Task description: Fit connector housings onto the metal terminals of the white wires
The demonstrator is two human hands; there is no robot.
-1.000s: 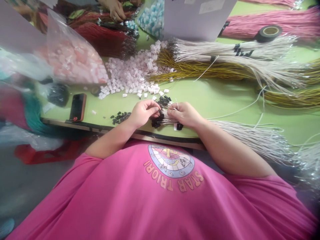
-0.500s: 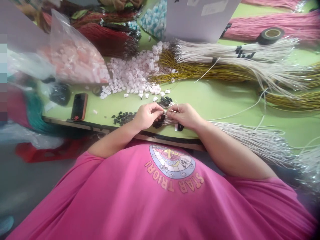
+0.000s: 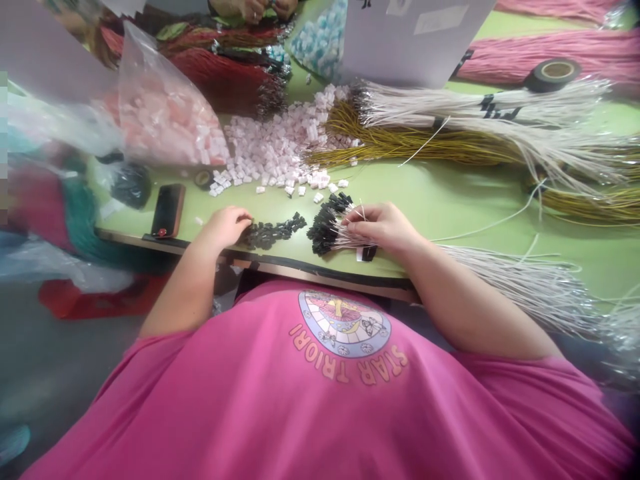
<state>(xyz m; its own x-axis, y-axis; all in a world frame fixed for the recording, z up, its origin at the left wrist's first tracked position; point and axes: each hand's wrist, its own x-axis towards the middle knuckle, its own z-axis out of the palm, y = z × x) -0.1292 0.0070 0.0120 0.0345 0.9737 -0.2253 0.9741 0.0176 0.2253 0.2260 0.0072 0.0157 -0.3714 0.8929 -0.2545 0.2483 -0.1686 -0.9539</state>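
My left hand (image 3: 227,225) rests at the left end of a pile of small black connector housings (image 3: 273,232), its fingers drawn together. What lies between its fingertips is hidden. My right hand (image 3: 383,225) pinches a thin white wire (image 3: 363,208), whose end sticks up above the fingers. Under and beside that hand lies a bundle of white wires tipped with black connector housings (image 3: 325,225). The rest of the white wires (image 3: 515,287) stretch away to the right, past my right forearm.
Behind my hands spreads a heap of white connector housings (image 3: 280,147). A phone (image 3: 169,211) and a clear bag of pinkish pieces (image 3: 165,120) are at left. Yellow wires (image 3: 440,150), white bundles (image 3: 480,103) and a tape roll (image 3: 554,73) lie at back right. Another person's hands (image 3: 255,9) show at the top.
My left hand has moved left, away from my right hand and the wire ends, to the loose black housings. My right hand stays nearly in place, still pinching the wire.
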